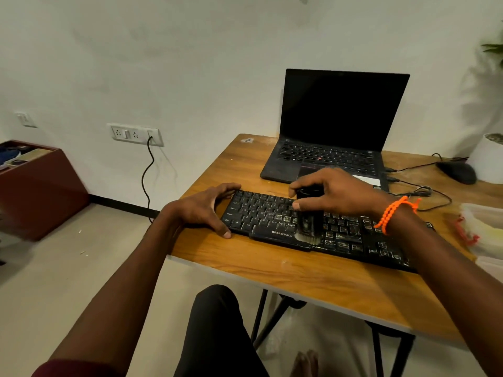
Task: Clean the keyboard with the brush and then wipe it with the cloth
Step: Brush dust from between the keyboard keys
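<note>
A black keyboard [266,213] lies across the wooden table [313,276], dusty white on its right half. My left hand [206,206] clamps the keyboard's left end, thumb on the near edge and fingers over the far corner. My right hand [334,195], with an orange cord bracelet at the wrist, grips a black brush [307,221] from above. The brush's pale bristles rest on the keyboard's near edge beside the printed logo. A pale cloth [481,229] with a red edge lies at the table's right edge.
An open black laptop [334,123] stands behind the keyboard. A black mouse [457,172] and cables lie at the back right, near a white plant pot [487,159]. A brown box [35,186] sits on the floor at left. My leg shows under the table.
</note>
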